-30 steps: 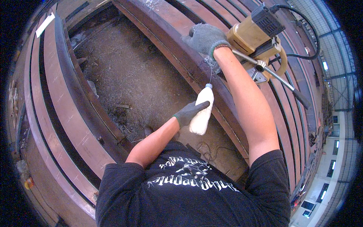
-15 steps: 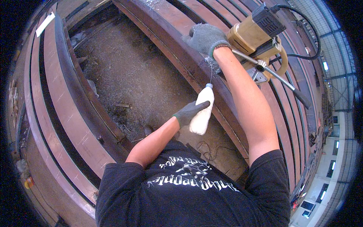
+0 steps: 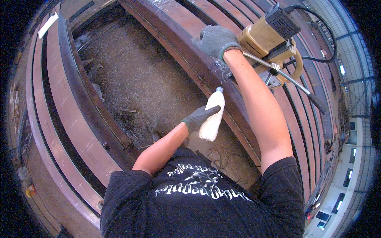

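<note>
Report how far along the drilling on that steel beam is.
Done: the yellow magnetic drill sits on the rust-brown steel beam, and metal shavings litter the floor.
In hand: the left hand tilts a white squeeze bottle, a thin stream running from its nozzle toward the beam beside the right hand, which rests at the drill.
Left: I cannot see the drill bit or any finished hole, so progress there is unclear.

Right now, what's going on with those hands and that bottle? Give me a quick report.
Left hand gripping white squeeze bottle, nozzle up toward steel beam. Right hand resting on the beam beside yellow drill. Nothing blocking.
</note>
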`<state>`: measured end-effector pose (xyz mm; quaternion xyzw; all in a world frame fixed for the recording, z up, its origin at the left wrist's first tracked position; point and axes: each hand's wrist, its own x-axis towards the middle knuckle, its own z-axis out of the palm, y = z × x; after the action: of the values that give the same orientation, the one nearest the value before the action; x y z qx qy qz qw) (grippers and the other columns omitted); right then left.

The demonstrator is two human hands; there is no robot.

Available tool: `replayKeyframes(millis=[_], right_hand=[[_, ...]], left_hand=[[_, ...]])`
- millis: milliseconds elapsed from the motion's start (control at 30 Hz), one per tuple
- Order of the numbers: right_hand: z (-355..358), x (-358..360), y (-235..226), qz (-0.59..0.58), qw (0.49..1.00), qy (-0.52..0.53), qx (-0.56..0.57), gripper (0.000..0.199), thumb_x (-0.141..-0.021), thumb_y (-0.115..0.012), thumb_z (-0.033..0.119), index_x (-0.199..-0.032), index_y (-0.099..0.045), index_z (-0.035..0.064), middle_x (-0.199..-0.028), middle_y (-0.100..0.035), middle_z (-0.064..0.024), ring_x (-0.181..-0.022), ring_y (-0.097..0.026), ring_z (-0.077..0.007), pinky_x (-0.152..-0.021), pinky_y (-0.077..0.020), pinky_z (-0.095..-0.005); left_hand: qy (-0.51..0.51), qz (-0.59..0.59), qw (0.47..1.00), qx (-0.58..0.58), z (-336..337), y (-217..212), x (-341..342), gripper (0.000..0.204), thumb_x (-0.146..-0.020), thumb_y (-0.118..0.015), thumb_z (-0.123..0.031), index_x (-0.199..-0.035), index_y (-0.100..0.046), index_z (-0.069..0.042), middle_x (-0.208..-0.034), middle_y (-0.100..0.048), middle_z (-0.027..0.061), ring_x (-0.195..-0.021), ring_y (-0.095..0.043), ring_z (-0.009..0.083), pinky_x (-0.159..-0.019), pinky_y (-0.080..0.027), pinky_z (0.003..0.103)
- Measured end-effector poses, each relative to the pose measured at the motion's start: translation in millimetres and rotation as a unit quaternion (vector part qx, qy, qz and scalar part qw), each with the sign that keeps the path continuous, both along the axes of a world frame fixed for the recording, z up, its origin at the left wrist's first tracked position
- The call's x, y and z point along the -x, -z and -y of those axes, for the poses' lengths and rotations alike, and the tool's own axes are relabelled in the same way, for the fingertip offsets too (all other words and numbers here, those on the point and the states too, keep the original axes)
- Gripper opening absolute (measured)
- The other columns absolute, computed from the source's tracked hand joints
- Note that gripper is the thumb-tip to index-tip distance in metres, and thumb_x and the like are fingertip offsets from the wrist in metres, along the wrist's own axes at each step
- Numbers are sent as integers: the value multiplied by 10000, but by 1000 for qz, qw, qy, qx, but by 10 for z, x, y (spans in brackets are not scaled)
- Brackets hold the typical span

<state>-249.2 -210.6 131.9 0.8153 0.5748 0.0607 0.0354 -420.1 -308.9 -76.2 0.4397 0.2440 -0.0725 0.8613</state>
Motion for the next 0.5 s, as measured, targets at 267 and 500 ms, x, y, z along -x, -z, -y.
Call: replayKeyframes(millis=[267,500], right_hand=[[-7,0,17,3,1000,-3,4,541,-966,-548,544,-1051,-812,80,-1080,-764,-203,-1005,-739,-387,-914,-571,-491],[-18,23,28,2,1000,6,6,536,-965,-543,537,-1042,-814,80,-1076,-765,-205,-1005,-740,-388,-913,-573,-489]], left_hand=[[15,15,1000,-6,-7,100,-34,595,-943,-714,-578,-1192,-669,-40,-1012,-721,73,-842,-673,163,-767,-564,342],[11,3,1000,-8,2,168,-48,580,-942,-718,-573,-1190,-665,-51,-1000,-718,66,-839,-676,155,-750,-569,329]])
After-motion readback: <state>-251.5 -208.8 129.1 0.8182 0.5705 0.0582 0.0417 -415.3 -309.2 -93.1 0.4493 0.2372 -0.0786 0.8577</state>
